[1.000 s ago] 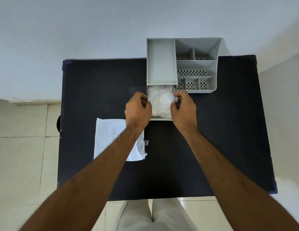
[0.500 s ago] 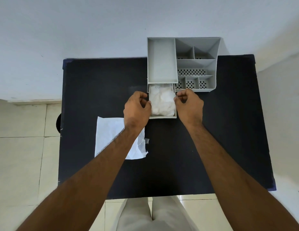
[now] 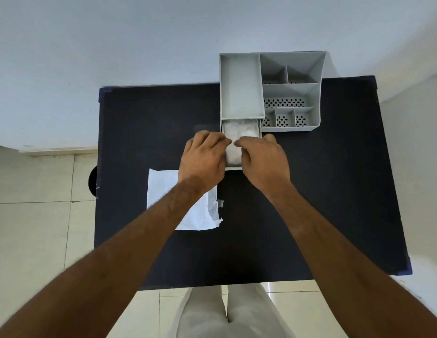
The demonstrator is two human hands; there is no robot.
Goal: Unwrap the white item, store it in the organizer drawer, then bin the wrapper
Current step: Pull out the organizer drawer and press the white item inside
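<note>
A grey organizer (image 3: 289,90) stands at the far edge of the black table (image 3: 334,191). Its small drawer (image 3: 233,168) is pulled out toward me, and the crumpled white item (image 3: 239,132) lies inside it. My left hand (image 3: 203,157) and my right hand (image 3: 263,159) are both over the drawer. Their curled fingertips meet on top of the white item and cover its near half. The flat white wrapper (image 3: 164,189) lies on the table to the left of the drawer, partly under my left forearm.
A dark round object (image 3: 92,181) shows just past the table's left edge, over the tiled floor. The organizer's right side has several open compartments with perforated bottoms (image 3: 284,102). A pale wall runs behind the table.
Both hands have moved from the drawer's sides inward, so their fingers now meet over the white item. The drawer and the wrapper have stayed in place.
</note>
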